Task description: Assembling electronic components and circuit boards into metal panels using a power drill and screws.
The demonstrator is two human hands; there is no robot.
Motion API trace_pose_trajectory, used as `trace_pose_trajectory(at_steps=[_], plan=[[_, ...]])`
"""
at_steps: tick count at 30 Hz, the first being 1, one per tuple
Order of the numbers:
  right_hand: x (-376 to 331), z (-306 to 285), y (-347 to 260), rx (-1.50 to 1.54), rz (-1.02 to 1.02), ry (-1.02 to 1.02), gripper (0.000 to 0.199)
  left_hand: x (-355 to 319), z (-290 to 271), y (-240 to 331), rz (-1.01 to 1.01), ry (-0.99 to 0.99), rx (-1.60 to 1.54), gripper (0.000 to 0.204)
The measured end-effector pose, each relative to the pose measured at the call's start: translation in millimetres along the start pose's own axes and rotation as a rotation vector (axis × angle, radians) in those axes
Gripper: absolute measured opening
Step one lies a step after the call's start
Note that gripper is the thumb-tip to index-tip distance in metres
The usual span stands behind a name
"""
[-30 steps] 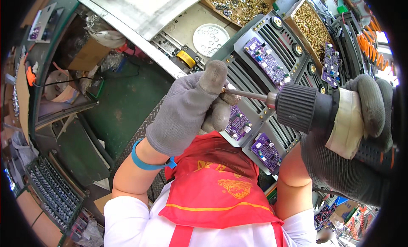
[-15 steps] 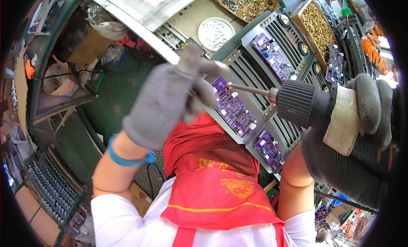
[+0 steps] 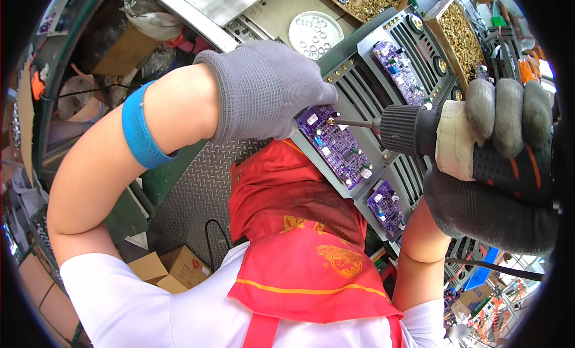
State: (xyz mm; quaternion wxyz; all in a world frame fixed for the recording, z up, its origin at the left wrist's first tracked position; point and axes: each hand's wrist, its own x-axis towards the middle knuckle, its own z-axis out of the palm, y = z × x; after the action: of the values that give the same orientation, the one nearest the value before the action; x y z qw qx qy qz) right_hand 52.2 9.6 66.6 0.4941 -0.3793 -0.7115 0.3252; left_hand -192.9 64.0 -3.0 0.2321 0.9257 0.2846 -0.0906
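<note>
My right hand, in a dark grey glove, grips a black power screwdriver with tan tape round its body. Its long bit points left and meets a brass-coloured screw at the upper end of a purple circuit board. That board lies on a slotted grey metal panel. My left hand, in a light grey glove, reaches over the panel's left edge beside the board's upper end. Its fingers are mostly hidden behind the hand, so what they hold cannot be made out.
More purple boards sit on panels above and below. A white round dish holds several washers. Boxes of brass-coloured hardware stand at the far side. A black cable runs at lower right; an open carton lies below left.
My left hand has moved up and right to the panel's edge, its elbow swinging out left. The screwdriver stays in my right hand, its bit still at the board's upper end.
</note>
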Motion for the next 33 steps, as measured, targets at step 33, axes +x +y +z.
trace_pose_trajectory(at_steps=[33], plan=[[37, 66, -23, -0.282, 0.359, -0.208, 0.013, -35, 85, 48, -0.436, 0.41, -1.211, 0.03]])
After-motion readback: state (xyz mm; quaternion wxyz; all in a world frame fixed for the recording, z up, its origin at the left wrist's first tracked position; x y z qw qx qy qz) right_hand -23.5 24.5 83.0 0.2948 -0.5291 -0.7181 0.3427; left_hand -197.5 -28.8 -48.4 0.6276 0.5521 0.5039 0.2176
